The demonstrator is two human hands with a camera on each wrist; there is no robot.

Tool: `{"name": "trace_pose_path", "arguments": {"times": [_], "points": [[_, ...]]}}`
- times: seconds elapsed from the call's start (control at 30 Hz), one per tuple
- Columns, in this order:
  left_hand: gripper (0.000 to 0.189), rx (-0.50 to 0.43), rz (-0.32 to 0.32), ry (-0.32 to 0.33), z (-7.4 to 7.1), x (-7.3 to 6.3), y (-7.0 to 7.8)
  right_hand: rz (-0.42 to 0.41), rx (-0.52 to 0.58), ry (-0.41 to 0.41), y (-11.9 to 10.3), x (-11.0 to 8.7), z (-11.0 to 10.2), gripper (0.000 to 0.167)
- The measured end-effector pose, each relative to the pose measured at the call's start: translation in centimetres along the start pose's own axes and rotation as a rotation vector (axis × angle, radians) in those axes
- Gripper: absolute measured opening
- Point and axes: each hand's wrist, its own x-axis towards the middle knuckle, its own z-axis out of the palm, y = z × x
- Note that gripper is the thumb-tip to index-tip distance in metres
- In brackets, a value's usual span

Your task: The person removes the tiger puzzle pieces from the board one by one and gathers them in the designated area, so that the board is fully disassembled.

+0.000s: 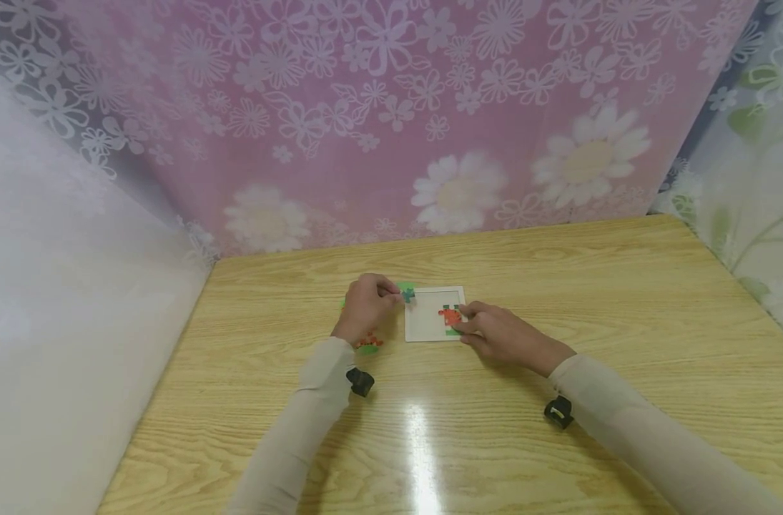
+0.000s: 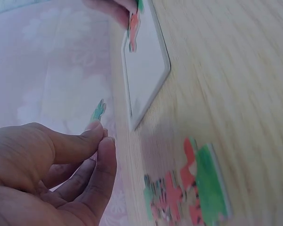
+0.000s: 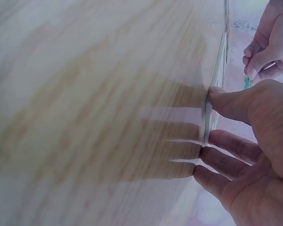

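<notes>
A white puzzle frame (image 1: pixel 423 336) lies flat on the table. In its right part sit red and green puzzle pieces (image 1: pixel 451 316). My left hand (image 1: pixel 368 307) pinches a small green jigsaw piece (image 1: pixel 408 294) between thumb and fingertip, just above the frame's upper left corner; the left wrist view shows this piece (image 2: pixel 99 109) raised off the table. On the frame's right edge, my right hand (image 1: pixel 503 336) holds on with thumb and fingers, the thumb over the placed pieces. The right wrist view shows the frame (image 3: pixel 208 113) nearly edge-on.
Several loose red and green pieces (image 2: pixel 179 188) lie left of the frame, partly hidden by the left hand in the head view. Another green piece (image 1: pixel 405 285) shows behind the frame's upper left corner. The wooden table (image 1: pixel 494 443) meets a flowered curtain (image 1: pixel 365 143) at the back.
</notes>
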Motion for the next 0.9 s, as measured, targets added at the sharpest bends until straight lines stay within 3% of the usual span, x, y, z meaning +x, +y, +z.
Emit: {"name": "trace_pose_path", "arguments": {"times": [0.47,0.9], "points": [[0.007,0.019,-0.06,0.003,-1.6,-0.8,-1.4,0.005,-0.008,0.0,-0.1,0.0,0.1,0.026],[0.007,0.026,-0.078,-0.01,-1.8,-0.9,-1.8,0.003,-0.006,0.007,0.2,0.0,0.2,0.025]]}}
